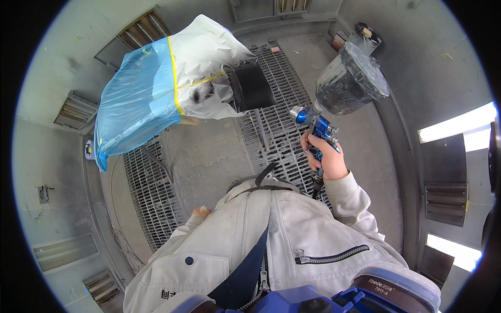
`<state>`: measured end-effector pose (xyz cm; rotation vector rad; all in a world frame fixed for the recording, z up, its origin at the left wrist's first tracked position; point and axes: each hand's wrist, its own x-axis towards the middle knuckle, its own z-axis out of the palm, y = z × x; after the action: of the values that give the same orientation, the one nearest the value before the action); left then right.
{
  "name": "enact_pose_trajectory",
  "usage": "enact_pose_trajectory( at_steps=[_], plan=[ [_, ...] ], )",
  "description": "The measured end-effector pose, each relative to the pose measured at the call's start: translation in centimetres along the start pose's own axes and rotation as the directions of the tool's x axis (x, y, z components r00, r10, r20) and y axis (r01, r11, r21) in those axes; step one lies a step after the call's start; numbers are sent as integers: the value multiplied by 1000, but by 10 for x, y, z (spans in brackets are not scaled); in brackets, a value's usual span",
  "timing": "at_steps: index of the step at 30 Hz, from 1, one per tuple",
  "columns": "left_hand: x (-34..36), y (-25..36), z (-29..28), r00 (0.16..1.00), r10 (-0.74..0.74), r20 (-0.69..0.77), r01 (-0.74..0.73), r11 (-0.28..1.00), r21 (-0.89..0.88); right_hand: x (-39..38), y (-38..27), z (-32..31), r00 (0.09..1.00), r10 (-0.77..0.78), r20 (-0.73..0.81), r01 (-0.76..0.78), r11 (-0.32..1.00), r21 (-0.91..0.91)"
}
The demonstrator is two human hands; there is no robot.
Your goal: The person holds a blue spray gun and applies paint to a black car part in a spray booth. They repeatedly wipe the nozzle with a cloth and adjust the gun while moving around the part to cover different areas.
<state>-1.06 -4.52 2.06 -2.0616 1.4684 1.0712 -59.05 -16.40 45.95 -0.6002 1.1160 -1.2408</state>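
My right hand is closed round the grip of a blue metallic spray gun. A large, paint-smeared cup sits on top of the gun, and a dark hose runs down from its handle. The gun's nozzle points left, toward a glossy black panel, with a gap between them. White masking sheet with dark overspray surrounds the panel's left side. Yellow tape joins that sheet to blue plastic film. Low at my left side, my left hand shows only in part; its fingers are mostly hidden.
Metal floor grating runs beneath the panel, and another grating lies to the left. Paint containers stand by the far right wall. A thin hose lies coiled at left. Vents line the walls.
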Motion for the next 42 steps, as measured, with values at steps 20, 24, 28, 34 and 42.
enact_pose_trajectory(
  at_steps=[20,24,28,34,42],
  plan=[
    [-4,13,-12,997,5,71,-16,989,145,1,-1,4,1000,9,0,-9,1000,-8],
    [-2,13,-11,996,16,88,-31,984,177,2,1,3,1000,12,3,-12,1000,-8],
    [0,10,-7,997,-15,76,6,993,119,2,2,1,1000,-4,17,4,1000,12],
    [-4,9,-6,999,-10,31,9,999,35,1,0,-1,1000,-15,23,15,1000,-1],
    [-24,24,-22,1000,-2,-25,1,999,-37,-4,-1,-2,1000,-15,-20,15,1000,-4]
  ],
)
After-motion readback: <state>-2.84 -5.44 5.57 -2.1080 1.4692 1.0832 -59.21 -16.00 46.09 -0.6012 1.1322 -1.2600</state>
